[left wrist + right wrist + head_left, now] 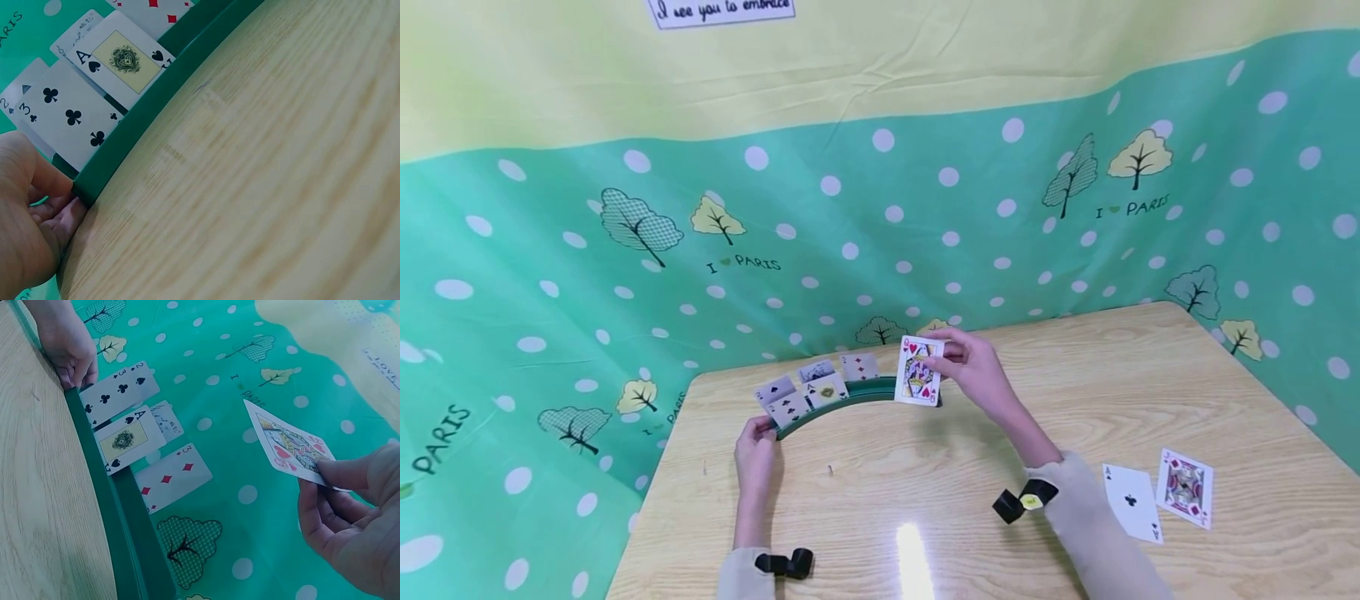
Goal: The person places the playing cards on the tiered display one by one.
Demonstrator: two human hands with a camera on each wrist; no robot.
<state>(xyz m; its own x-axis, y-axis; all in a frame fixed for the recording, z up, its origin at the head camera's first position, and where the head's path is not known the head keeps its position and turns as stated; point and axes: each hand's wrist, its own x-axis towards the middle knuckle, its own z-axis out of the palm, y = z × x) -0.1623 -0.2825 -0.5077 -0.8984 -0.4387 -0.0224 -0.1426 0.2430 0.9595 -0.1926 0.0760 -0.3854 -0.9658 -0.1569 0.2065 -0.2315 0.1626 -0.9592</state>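
Note:
A curved green playing-card holder (pixel 868 390) stands toward the back of the table. My left hand (pixel 756 448) grips its left end between thumb and fingers. In its slots stand a two of spades (pixel 142 380) behind a three of clubs (pixel 72 115), an ace of spades (pixel 125 59) before a partly hidden card with a drawing (pixel 167 422), and a three of diamonds (pixel 175 478). Above the holder's right end, my right hand (pixel 977 375) pinches a queen of hearts (pixel 917 372) by its right edge, face toward the head camera. The card is apart from the slots.
An ace of clubs (pixel 1131 502) and a jack of diamonds (pixel 1185 488) lie face up on the wooden table (pixel 865 517), right of my right forearm. A green and yellow patterned cloth (pixel 880 192) hangs behind the table. Each wrist wears a black camera strap.

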